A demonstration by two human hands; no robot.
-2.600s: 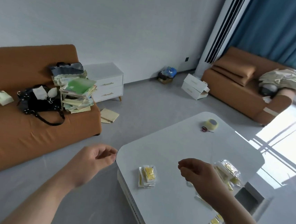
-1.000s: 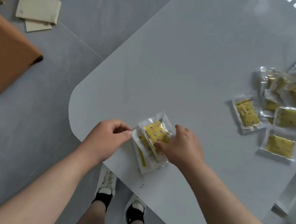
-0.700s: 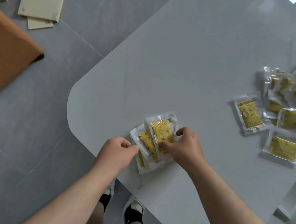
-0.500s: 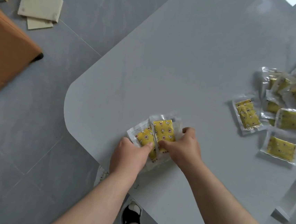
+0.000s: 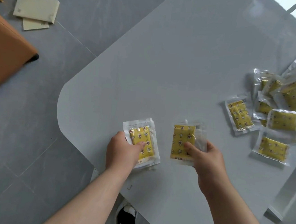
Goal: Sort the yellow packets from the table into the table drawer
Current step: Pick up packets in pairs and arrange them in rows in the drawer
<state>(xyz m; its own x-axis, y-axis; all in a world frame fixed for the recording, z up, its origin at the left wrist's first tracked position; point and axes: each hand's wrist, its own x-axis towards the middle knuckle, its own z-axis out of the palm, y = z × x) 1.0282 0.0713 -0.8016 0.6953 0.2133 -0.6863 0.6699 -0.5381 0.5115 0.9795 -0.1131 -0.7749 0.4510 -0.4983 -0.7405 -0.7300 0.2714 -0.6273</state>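
Surface (image 5: 166, 68) carries a packet pile (image 5: 286, 109) far right, nearest the right hand (image 5: 206, 159), beside what may be the drawer's edge. That hand pinches one packet (image 5: 182, 142), long axis away from the person. The left hand (image 5: 121, 151) pins another packet (image 5: 141, 143) flat near the front corner.

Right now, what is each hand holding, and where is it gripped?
The left hand pinches one yellow packet at its lower left side. The right hand grips another packet by its lower right edge.
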